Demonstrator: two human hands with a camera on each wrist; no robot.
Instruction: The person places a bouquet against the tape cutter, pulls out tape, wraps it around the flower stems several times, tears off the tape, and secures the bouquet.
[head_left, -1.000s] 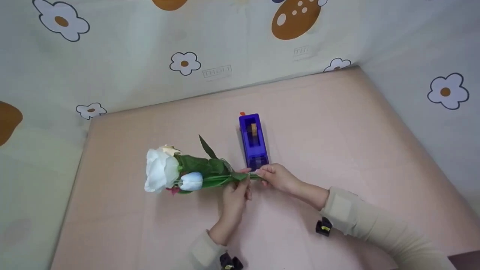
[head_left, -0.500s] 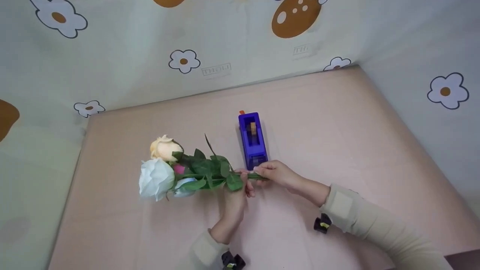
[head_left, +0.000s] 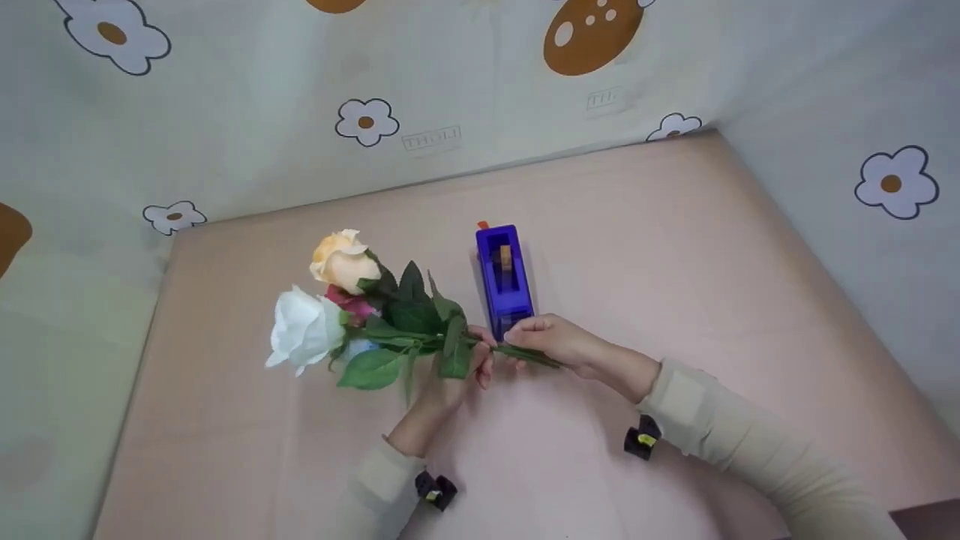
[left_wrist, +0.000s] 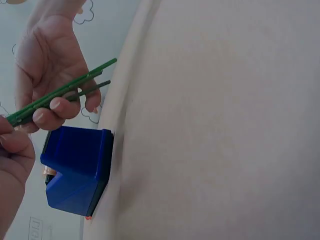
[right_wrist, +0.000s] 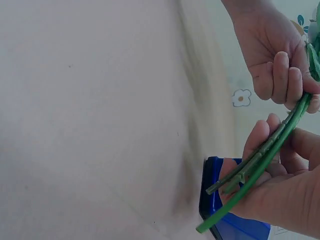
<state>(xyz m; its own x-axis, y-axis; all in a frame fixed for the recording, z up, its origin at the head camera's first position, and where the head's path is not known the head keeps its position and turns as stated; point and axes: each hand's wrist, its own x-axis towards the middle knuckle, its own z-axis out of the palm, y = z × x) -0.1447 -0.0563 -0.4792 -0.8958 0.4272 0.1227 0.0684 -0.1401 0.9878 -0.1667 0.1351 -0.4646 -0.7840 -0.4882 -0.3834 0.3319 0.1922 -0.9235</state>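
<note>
A bunch of artificial flowers lies across both hands in the head view, heads to the left. It has a white rose (head_left: 307,326), a peach rose (head_left: 345,262), a pink flower (head_left: 351,301) and a mostly hidden pale blue one. My left hand (head_left: 448,384) grips the stems just below the leaves. Nearer the cut ends, my right hand (head_left: 566,345) holds the green stems (right_wrist: 267,152), its fingers curled about them in the left wrist view. Bare stem ends (left_wrist: 95,75) stick out past it. Just beyond the hands stands a blue tape dispenser (head_left: 517,302).
The dispenser's blue body (left_wrist: 75,162) stands close to the hands on the pale pink tabletop (head_left: 675,247). Cream sheets with printed flowers (head_left: 367,122) rise behind the table and at both sides. A black wrist device (head_left: 643,438) is by the right cuff.
The bunch has turned in the hands: the peach rose has come into view and moved up, while the blue flower is now largely covered. Stem ends tilt down to the right. The left wrist shifted left.
</note>
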